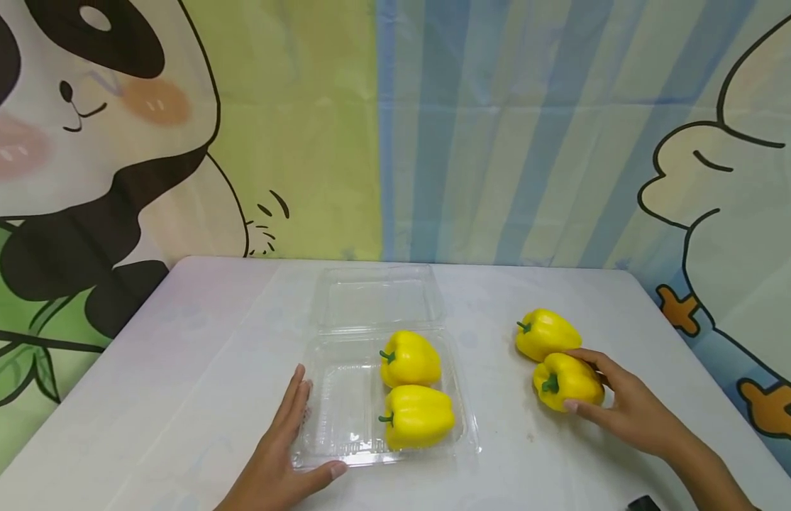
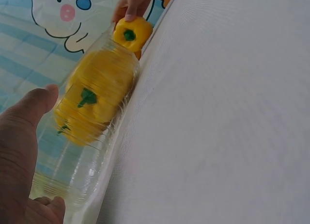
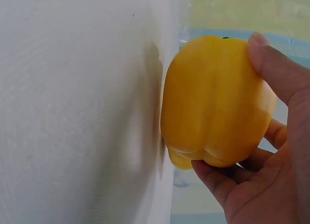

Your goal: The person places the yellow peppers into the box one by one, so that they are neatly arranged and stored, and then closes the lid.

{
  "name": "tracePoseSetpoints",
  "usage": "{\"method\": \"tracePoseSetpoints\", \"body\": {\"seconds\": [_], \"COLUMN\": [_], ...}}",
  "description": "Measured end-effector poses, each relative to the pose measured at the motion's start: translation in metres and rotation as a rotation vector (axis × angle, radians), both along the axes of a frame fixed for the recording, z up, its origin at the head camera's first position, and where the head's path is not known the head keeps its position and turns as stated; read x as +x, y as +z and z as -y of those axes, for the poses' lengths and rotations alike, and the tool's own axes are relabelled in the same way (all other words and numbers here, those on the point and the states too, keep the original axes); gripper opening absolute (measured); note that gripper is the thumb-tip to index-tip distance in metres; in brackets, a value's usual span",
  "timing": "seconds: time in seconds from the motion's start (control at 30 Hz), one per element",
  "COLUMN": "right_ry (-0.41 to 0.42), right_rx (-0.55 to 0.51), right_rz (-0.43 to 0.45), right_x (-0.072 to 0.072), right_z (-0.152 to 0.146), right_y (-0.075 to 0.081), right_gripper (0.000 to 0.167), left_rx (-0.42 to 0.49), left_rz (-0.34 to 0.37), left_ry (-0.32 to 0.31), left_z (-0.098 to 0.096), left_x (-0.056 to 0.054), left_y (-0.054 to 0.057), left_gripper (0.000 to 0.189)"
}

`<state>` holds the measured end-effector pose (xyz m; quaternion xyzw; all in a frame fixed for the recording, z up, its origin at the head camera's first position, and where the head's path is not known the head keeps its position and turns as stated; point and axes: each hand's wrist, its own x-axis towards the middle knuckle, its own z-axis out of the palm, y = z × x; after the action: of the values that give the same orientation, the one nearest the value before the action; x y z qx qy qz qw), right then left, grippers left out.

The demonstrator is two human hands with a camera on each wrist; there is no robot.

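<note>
My right hand (image 1: 631,408) grips a yellow bell pepper (image 1: 567,383) at the right of the table, thumb on the near side and fingers on the far side. In the right wrist view that pepper (image 3: 215,103) fills the grasp, close over the tabletop. Just behind it lies another yellow pepper (image 1: 548,335). A clear plastic clamshell box (image 1: 344,404) lies with its lid folded back, two yellow peppers (image 1: 421,417) in its right half, stems pointing left. My left hand (image 1: 283,447) rests at the box's left front corner with fingers straight and thumb along the front edge.
The box's transparent lid (image 1: 379,301) lies flat toward the back of the white table (image 1: 197,383). A printed curtain (image 1: 459,135) with cartoon animals hangs behind the table. A small black object (image 1: 643,504) shows at the front right edge.
</note>
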<state>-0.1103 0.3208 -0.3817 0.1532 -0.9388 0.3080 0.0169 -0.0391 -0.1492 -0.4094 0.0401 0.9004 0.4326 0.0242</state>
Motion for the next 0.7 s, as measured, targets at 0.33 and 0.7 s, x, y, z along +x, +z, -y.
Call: {"method": "tracePoseSetpoints", "body": {"seconds": [0.33, 0.7], "right_ry": [-0.005, 0.01], "right_rx": [-0.027, -0.102], "right_rz": [-0.036, -0.108], "right_x": [0.002, 0.004], "right_z": [0.008, 0.03], "right_y": [0.005, 0.001], "right_gripper": [0.072, 0.07], "left_rx": [-0.002, 0.002], "left_rz": [-0.02, -0.014], "left_ry": [-0.001, -0.003], "left_z": [-0.001, -0.001], "left_x": [-0.001, -0.001], "left_y": [-0.002, -0.002], "left_gripper": [0.123, 0.123]}}
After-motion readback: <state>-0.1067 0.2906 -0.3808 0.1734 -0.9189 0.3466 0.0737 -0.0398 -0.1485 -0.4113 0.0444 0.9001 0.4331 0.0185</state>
